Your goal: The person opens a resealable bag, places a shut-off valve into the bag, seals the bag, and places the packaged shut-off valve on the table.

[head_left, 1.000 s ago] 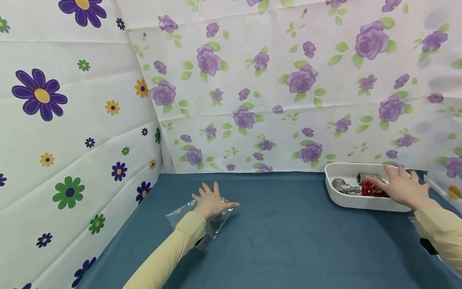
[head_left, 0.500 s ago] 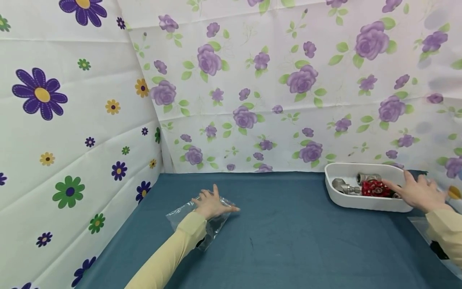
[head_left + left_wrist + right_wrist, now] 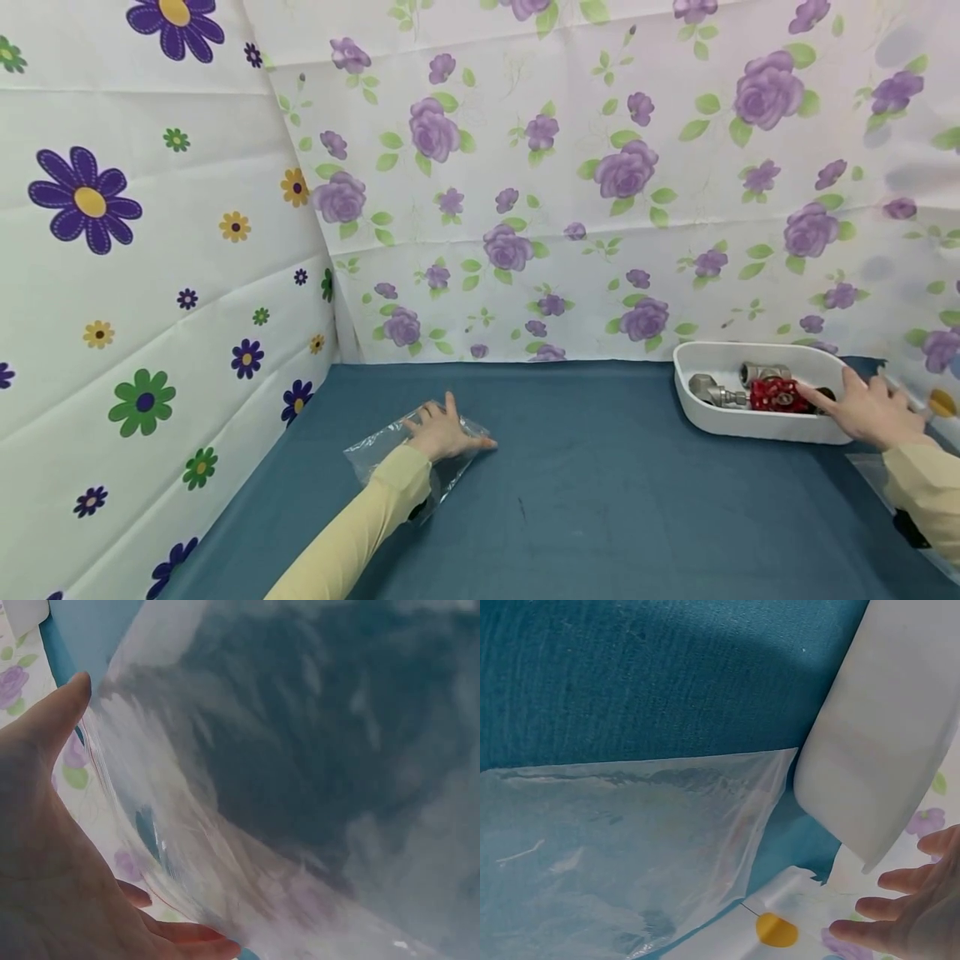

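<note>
My left hand hovers with fingers spread over a clear plastic bag on the table's left side. In the left wrist view the bag fills most of the picture, its opening edge beside my thumb and fingertips. At the right, my right hand reaches across the right end of a white tray, fingers apart and gripping nothing. Inside the tray lie a valve with a red handwheel, a silvery pipe elbow and a pipe fitting. The right wrist view shows the tray's outer wall.
Another clear plastic bag lies under my right forearm, close to the tray. A blue-green cloth covers the table. Flower-print sheets rise behind and at the left side.
My right hand has moved right, from over the tray's contents to its right end, uncovering the red handwheel. My left hand has lowered slightly over the bag.
</note>
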{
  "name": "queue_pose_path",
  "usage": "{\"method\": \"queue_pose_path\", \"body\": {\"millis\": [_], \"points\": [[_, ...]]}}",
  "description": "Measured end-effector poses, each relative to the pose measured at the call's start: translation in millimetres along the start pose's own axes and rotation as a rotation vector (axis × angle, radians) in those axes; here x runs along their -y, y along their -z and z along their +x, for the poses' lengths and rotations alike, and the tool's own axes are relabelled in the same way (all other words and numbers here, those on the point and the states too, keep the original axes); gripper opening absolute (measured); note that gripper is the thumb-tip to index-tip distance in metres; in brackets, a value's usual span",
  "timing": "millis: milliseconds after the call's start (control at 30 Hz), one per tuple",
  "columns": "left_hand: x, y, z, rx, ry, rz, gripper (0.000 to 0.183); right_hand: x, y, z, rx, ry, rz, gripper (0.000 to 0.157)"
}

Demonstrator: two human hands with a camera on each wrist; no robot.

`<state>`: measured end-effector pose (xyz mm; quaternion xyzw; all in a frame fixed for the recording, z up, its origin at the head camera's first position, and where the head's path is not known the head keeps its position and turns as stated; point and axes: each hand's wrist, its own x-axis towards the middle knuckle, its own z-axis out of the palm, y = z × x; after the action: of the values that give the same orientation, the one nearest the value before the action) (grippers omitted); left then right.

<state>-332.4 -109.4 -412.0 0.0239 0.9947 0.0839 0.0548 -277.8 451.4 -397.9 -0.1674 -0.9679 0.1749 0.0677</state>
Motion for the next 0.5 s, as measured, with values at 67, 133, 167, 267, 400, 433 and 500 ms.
{"method": "queue_pose_path", "body": {"millis": [67,133,167,267,400,433,500], "points": [[0.3,-0.8,-0.2,0.002,-0.001,-0.001,0.12,-0.9,-1.9,0.2,0.006,0.006,-0.005,0.107],[0.3,-0.8,-0.5,-0.001,-0.007,-0.001,0.119,-1.7,-3.6,0.1,0.015,0.012,-0.012,0.107],[0.3,-0.6,-0.6,-0.01,-0.014,-0.007,0.119,-1.9,-4.2,0.2,0.019,0.015,-0.014,0.108],[-0.3,1.1,-0.5,-0.038,-0.038,-0.015,0.119,-2.6,-5.3,0.7,0.031,0.021,-0.009,0.109],[-1.7,3.5,-0.1,-0.068,-0.077,-0.026,0.12,-2.5,-5.7,0.8,0.046,0.016,-0.006,0.109],[-2.1,3.8,-0.2,-0.07,-0.088,-0.032,0.12,-2.5,-5.5,0.9,0.049,0.016,-0.006,0.109],[-3.3,3.8,-0.9,-0.079,-0.109,-0.039,0.12,-2.2,-5.5,1.0,0.053,0.013,-0.003,0.109]]}}
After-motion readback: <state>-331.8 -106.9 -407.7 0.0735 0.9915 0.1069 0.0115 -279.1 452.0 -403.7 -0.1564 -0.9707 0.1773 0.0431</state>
